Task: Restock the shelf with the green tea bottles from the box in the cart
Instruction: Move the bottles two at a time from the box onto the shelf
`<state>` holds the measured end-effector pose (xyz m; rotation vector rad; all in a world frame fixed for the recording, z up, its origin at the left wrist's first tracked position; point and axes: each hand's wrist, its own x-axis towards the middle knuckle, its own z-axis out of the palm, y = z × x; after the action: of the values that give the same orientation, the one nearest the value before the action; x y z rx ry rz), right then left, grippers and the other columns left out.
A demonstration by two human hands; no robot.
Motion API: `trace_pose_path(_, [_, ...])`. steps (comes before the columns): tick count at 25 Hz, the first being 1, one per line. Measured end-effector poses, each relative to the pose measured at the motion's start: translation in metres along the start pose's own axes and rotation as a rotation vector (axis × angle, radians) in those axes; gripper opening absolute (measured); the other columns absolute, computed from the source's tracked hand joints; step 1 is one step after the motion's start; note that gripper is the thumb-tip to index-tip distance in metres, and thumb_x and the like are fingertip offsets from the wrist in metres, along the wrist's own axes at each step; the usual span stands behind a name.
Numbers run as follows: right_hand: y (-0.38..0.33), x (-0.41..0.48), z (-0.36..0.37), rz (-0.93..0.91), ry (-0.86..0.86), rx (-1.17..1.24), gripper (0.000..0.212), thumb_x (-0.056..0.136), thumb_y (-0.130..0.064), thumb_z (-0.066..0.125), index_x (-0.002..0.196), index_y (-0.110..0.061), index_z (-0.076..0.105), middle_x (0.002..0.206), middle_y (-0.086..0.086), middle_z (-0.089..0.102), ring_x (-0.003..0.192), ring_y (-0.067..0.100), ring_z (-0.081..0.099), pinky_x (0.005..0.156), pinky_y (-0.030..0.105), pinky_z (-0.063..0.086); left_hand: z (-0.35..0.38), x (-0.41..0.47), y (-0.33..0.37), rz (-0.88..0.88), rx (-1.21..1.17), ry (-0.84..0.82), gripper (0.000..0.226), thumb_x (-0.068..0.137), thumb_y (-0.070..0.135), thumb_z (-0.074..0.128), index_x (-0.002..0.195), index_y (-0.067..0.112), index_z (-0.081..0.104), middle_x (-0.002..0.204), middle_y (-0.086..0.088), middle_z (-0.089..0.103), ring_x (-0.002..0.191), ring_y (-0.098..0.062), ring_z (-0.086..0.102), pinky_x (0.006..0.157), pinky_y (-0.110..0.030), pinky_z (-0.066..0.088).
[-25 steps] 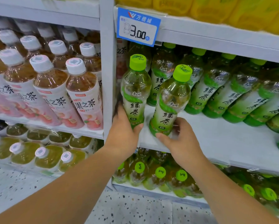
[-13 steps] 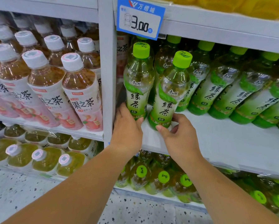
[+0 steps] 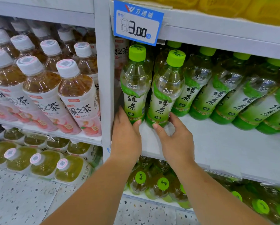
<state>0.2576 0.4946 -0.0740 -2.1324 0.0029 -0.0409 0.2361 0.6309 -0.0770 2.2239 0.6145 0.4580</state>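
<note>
Two green tea bottles with lime caps stand at the left end of the white shelf [image 3: 217,148]. My left hand [image 3: 125,135] grips the base of the left bottle [image 3: 135,88], which stands against the shelf upright. My right hand [image 3: 175,140] grips the base of the right bottle [image 3: 164,95], thumb in front and fingers round its right side. Both bottles are upright with their bottoms at the shelf surface. A row of several more green tea bottles [image 3: 233,95] stands behind and to the right. The cart and box are out of view.
A white shelf upright [image 3: 103,78] separates this bay from peach tea bottles [image 3: 74,98] on the left. A blue price tag [image 3: 137,23] hangs just above the held bottles. More green tea bottles [image 3: 152,181] fill the shelf below. The speckled floor [image 3: 22,200] is at the bottom.
Both hands have pushed the two bottles further back onto the shelf, and the tilted right bottle has come nearly upright beside the left one.
</note>
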Motion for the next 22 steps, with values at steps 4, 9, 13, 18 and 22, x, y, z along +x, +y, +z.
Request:
trace_pose_path(4, [0.0,-0.002,0.0,-0.04,0.004,-0.06,0.064,0.087,-0.061,0.063,0.146,-0.045,0.043,0.133,-0.025,0.06,0.124,0.003,0.054,0.098,0.027,0.048,0.002,0.0,0.0,-0.012,0.021,0.021,0.065,0.097,0.034,0.058,0.152,0.011,0.031,0.149,-0.011,0.043,0.14,-0.028,0.038,0.115,-0.047,0.033])
trace_pose_path(9, [0.001,-0.001,-0.001,-0.049,0.0,-0.099,0.063,0.089,-0.061,0.06,0.147,-0.045,0.04,0.133,-0.024,0.061,0.125,0.004,0.054,0.092,0.024,0.046,0.003,-0.001,0.003,-0.038,0.031,0.017,0.065,0.097,0.035,0.057,0.152,0.011,0.03,0.149,-0.012,0.044,0.139,-0.03,0.039,0.114,-0.048,0.034])
trace_pose_path(13, [0.002,0.0,-0.001,-0.047,-0.008,-0.108,0.065,0.09,-0.06,0.06,0.149,-0.044,0.038,0.136,-0.022,0.059,0.127,0.005,0.053,0.094,0.023,0.044,0.002,-0.002,0.006,-0.056,0.034,0.004,0.065,0.098,0.036,0.056,0.152,0.011,0.03,0.149,-0.011,0.043,0.139,-0.029,0.039,0.114,-0.047,0.034])
trace_pose_path(18, [0.005,0.001,0.0,-0.038,-0.031,-0.081,0.064,0.09,-0.058,0.061,0.149,-0.043,0.04,0.136,-0.021,0.06,0.128,0.005,0.053,0.1,0.028,0.046,-0.008,-0.002,0.009,-0.055,0.054,-0.068,0.064,0.098,0.036,0.056,0.15,0.009,0.029,0.146,-0.012,0.044,0.137,-0.031,0.041,0.113,-0.047,0.036])
trace_pose_path(22, [0.004,0.002,0.0,-0.03,-0.033,-0.096,0.067,0.09,-0.057,0.061,0.149,-0.04,0.036,0.14,-0.017,0.059,0.128,0.011,0.054,0.102,0.036,0.047,-0.017,-0.001,0.018,-0.125,0.005,-0.09,0.057,0.095,0.03,0.064,0.138,0.008,0.035,0.137,-0.017,0.053,0.129,-0.035,0.05,0.106,-0.048,0.043])
